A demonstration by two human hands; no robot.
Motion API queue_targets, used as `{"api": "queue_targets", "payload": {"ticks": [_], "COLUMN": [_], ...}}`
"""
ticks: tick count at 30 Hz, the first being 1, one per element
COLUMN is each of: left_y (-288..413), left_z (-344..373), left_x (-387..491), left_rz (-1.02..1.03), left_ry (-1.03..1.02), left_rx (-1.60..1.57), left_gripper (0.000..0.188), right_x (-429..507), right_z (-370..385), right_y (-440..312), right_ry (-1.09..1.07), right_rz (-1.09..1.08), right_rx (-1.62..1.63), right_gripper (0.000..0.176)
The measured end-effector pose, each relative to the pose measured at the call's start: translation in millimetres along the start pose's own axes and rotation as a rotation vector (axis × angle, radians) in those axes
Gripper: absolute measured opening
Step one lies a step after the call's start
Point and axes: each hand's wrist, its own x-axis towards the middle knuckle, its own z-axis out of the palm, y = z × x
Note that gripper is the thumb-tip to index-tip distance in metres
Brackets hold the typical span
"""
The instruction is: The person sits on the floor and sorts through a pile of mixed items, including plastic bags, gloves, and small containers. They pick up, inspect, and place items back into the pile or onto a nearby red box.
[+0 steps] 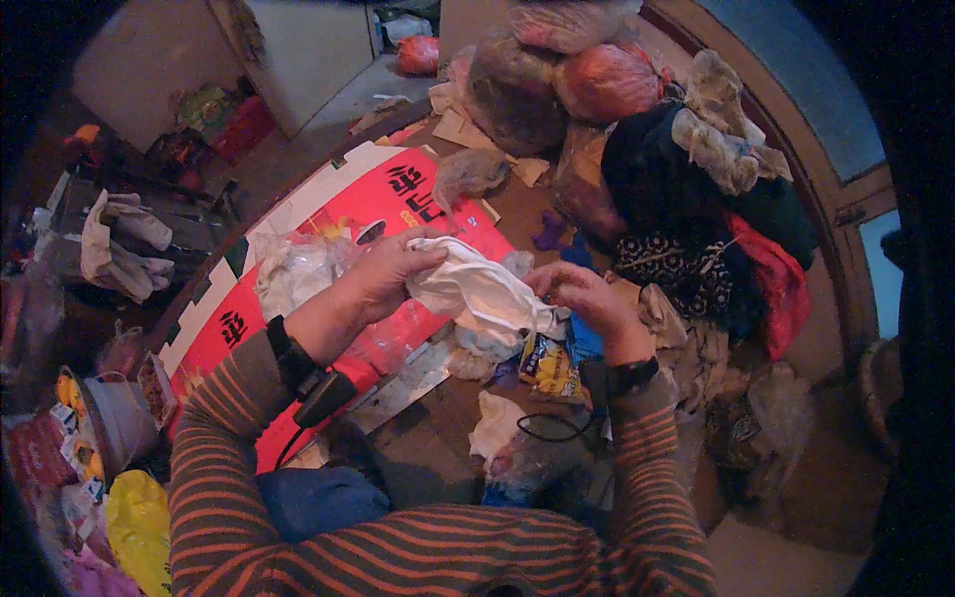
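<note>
A crumpled white item, cloth or a thin bag (pixel 477 287), is stretched between my two hands. My left hand (pixel 395 269) pinches its left end, thumb on top. At its right edge are the bent fingers of my right hand (pixel 578 295), gripping it; the fingertips are partly hidden. Under the white item lies a bright red printed cardboard sheet (pixel 448 231) bearing large black characters. Beside my left hand a clear plastic bag (pixel 298 272) rests on that sheet. A yellow and blue printed packet (pixel 550 369) sits just below my right hand.
Stuffed plastic bags (pixel 522 97) and a red tied bag (pixel 612 82) are piled at the back. Dark clothing (pixel 649 179) is heaped at right. A bucket (pixel 123 418) and a yellow bag (pixel 138 522) stand at lower left. A black cable loop (pixel 552 436) lies close to me.
</note>
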Motion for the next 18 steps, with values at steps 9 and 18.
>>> {"api": "queue_targets", "payload": {"ticks": [9, 18], "left_y": [-4.5, -12.5], "left_z": [-6.0, -19.7], "left_x": [15.3, 24.8], "left_rz": [-0.127, -0.079], "left_ry": [-0.176, -0.093], "left_rx": [-0.087, -0.095], "left_gripper": [0.040, 0.047], "right_x": [23.2, 19.0], "right_z": [27.5, 25.1], "right_y": [15.6, 17.7], "right_ry": [-0.022, 0.183], "right_rz": [0.273, 0.200], "right_rx": [-0.134, 0.278], "right_gripper": [0.046, 0.047]}}
